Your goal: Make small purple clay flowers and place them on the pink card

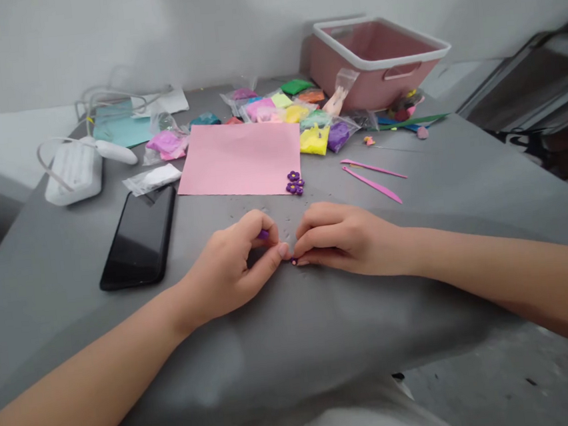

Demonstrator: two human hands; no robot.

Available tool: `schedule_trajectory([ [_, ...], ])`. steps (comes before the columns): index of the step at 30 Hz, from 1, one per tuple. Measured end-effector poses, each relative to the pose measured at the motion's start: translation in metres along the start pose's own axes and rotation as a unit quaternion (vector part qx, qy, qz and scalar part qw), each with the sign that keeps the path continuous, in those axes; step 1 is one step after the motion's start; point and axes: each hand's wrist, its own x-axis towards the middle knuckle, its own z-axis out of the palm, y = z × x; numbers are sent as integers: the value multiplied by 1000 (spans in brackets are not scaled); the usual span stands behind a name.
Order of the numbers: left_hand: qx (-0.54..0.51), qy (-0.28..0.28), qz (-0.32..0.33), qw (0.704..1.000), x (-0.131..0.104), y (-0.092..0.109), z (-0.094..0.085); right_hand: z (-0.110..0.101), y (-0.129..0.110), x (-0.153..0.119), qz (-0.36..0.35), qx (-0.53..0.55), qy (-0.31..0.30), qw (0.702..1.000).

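Curled fingers of my left hand (238, 257) hold a lump of purple clay (263, 234), partly hidden by the fingers. Its thumb tip meets the fingertips of my right hand (346, 237) just above the table. There, the closed right fingers pinch a tiny dark purple clay piece (294, 261) with a pale spot, mostly covered. Beyond both hands, small purple clay flowers (294, 184) with yellow centres lie at the near right corner of a pink sheet (241, 158).
Pink modelling tools (374, 184) lie to the right, a black phone (138, 240) to the left. Bags of coloured clay (314, 140) crowd behind the sheet, beside a pink basket (376, 80). A white power strip (73, 169) with cables sits at the far left of the grey table (492, 186).
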Motion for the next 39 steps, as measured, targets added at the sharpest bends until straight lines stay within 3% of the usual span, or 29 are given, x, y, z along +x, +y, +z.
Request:
schedule_trajectory([
  [15,11,1,-6,1000,-1,1,-1,-7,-1,1,24,38,-28,999],
  [28,-7,-13,-19,1000,-2,1,-2,-21,5,-1,-77,-1,-77,994],
  [36,-25,-10,-27,999,-2,3,-3,-20,3,0,-88,-18,-73,993],
  [39,-54,-8,-20,998,-1,3,-3,-19,1,0,-68,-15,-37,997],
])
